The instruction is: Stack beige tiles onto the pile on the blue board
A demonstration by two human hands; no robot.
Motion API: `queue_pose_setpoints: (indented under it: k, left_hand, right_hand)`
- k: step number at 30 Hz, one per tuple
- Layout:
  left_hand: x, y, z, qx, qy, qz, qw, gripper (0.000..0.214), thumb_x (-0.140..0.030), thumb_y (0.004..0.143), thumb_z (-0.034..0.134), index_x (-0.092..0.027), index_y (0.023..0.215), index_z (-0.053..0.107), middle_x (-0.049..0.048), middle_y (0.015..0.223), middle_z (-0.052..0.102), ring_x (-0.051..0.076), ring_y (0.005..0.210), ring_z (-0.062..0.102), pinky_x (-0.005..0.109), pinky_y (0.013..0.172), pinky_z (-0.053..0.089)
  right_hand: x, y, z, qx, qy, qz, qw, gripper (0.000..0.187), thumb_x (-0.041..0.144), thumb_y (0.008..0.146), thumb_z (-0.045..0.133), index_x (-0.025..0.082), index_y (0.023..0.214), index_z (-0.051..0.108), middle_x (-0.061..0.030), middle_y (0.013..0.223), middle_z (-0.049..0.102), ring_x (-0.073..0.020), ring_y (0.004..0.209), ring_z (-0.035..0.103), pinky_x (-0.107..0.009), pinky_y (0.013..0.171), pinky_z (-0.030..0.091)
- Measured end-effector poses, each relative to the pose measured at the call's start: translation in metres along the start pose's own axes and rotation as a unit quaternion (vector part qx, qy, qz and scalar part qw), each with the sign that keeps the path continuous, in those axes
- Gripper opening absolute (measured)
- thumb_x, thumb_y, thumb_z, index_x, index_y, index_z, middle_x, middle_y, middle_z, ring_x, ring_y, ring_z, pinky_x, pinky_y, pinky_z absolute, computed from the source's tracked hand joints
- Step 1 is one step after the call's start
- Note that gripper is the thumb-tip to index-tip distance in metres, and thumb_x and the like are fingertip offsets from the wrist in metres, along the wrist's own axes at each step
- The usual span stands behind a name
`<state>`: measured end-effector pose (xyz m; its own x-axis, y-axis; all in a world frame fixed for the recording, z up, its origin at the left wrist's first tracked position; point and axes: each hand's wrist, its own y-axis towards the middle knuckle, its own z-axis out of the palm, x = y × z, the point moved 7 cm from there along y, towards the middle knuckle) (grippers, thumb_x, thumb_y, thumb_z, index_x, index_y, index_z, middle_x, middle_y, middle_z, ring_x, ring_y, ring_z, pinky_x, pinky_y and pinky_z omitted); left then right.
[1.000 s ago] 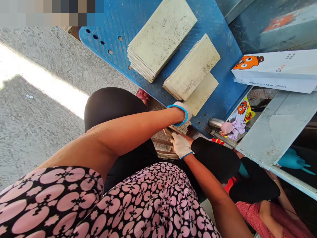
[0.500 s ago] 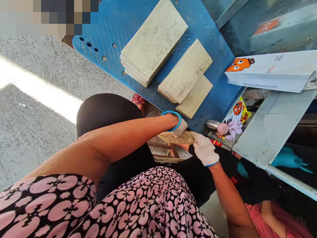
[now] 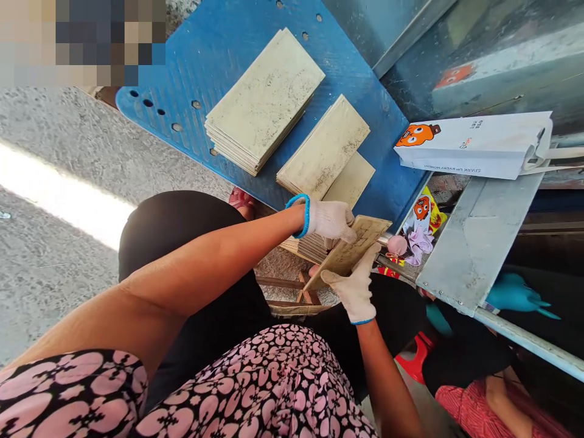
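**Left hand (image 3: 331,220) and right hand (image 3: 353,289) clamp one tile (image 3: 353,246)**

Gloved fingers close over its upper edge and cup its lower edge. The tile hangs tilted, just off the blue board's (image 3: 219,48) near edge. It looks stiff, gritty and brittle, so opposite edges suit it. Two tile stacks (image 3: 264,100) lie on that board.

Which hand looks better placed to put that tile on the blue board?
Probably the left hand: it grips the tile nearest the stacks; the right hand holds its lower edge, farther away.
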<state>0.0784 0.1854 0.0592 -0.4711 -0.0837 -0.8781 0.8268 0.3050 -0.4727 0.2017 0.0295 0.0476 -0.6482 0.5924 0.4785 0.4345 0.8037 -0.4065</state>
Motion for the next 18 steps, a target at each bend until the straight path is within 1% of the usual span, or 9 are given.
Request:
queue_pose_setpoints:
  k: [2,4,7,9,11,12,14,16,18]
  left_hand:
    - [0.001,-0.001,-0.007,-0.027,-0.06,-0.018,0.998,0.023,-0.03,0.079,0.066,-0.015,0.061,0.064,-0.0013,0.053,0.057,0.011,0.052,0.053,0.022,0.05,0.037]
    - [0.001,-0.002,-0.015,-0.058,-0.084,-0.034,0.994,0.022,-0.028,0.078,0.067,-0.015,0.06,0.064,-0.0001,0.055,0.059,0.012,0.052,0.053,0.023,0.051,0.039]
    - [0.003,0.0,-0.022,-0.092,-0.062,-0.061,0.992,0.025,-0.028,0.077,0.068,-0.015,0.057,0.061,0.0024,0.055,0.06,0.014,0.053,0.055,0.025,0.052,0.042]
    - [0.005,0.002,-0.023,-0.106,-0.048,-0.075,0.99,0.025,-0.031,0.08,0.065,-0.013,0.063,0.065,0.0048,0.058,0.064,0.016,0.056,0.059,0.026,0.056,0.046]
    - [0.005,0.005,-0.023,-0.111,-0.035,-0.082,0.99,0.032,-0.037,0.087,0.058,-0.012,0.073,0.072,0.0074,0.064,0.069,0.017,0.061,0.063,0.026,0.061,0.05]
    - [0.005,0.005,-0.023,-0.116,-0.017,-0.084,0.99,0.039,-0.041,0.091,0.052,-0.012,0.079,0.075,0.0087,0.068,0.072,0.018,0.065,0.066,0.027,0.064,0.051]
    - [0.001,0.004,-0.023,-0.131,0.054,-0.086,0.986,0.048,-0.046,0.096,0.044,-0.011,0.09,0.078,0.0121,0.078,0.075,0.021,0.074,0.07,0.028,0.07,0.053]
    - [-0.001,0.0,-0.023,-0.142,0.144,-0.1,0.974,0.049,-0.048,0.096,0.046,-0.012,0.104,0.079,0.0163,0.094,0.077,0.027,0.089,0.073,0.032,0.078,0.055]
    - [0.0,-0.004,-0.018,-0.13,0.214,-0.12,0.961,0.043,-0.042,0.095,0.052,-0.013,0.117,0.077,0.0189,0.104,0.076,0.032,0.102,0.073,0.036,0.086,0.055]
  right_hand:
    - [0.009,-0.002,0.006,-0.007,-0.075,0.003,0.997,0.152,0.05,0.053,0.092,0.017,0.164,-0.006,-0.0249,0.167,0.019,-0.0377,0.152,0.03,-0.052,0.117,0.04]
    - [0.023,0.001,0.01,-0.012,-0.093,-0.001,0.996,0.151,0.048,0.054,0.092,0.016,0.164,-0.006,-0.0252,0.167,0.017,-0.0373,0.154,0.026,-0.051,0.119,0.037]
    - [0.04,0.008,0.013,-0.019,-0.1,0.009,0.995,0.142,0.047,0.058,0.089,0.013,0.164,0.001,-0.0251,0.166,0.022,-0.0378,0.153,0.027,-0.051,0.121,0.034]
    - [0.046,0.014,0.013,-0.024,-0.085,0.026,0.996,0.136,0.047,0.061,0.086,0.011,0.164,0.006,-0.0244,0.164,0.025,-0.0365,0.152,0.029,-0.049,0.121,0.034]
    - [0.046,0.023,0.012,-0.017,-0.061,0.049,0.997,0.131,0.048,0.063,0.083,0.011,0.164,0.01,-0.0232,0.162,0.032,-0.0345,0.149,0.036,-0.046,0.119,0.038]
    - [0.045,0.03,0.011,-0.011,-0.052,0.064,0.997,0.129,0.05,0.064,0.082,0.013,0.165,0.011,-0.0224,0.16,0.035,-0.0341,0.146,0.04,-0.045,0.116,0.041]
    - [0.039,0.05,0.009,-0.002,-0.055,0.1,0.993,0.129,0.053,0.063,0.083,0.017,0.165,0.013,-0.0213,0.156,0.042,-0.0361,0.138,0.05,-0.048,0.111,0.046]
    - [0.034,0.077,0.006,0.004,-0.076,0.128,0.989,0.131,0.054,0.061,0.084,0.018,0.165,0.013,-0.0222,0.152,0.047,-0.0389,0.13,0.057,-0.052,0.105,0.049]
    - [0.034,0.107,0.005,0.006,-0.086,0.133,0.987,0.128,0.053,0.063,0.082,0.015,0.165,0.014,-0.0238,0.146,0.053,-0.039,0.127,0.059,-0.051,0.102,0.051]
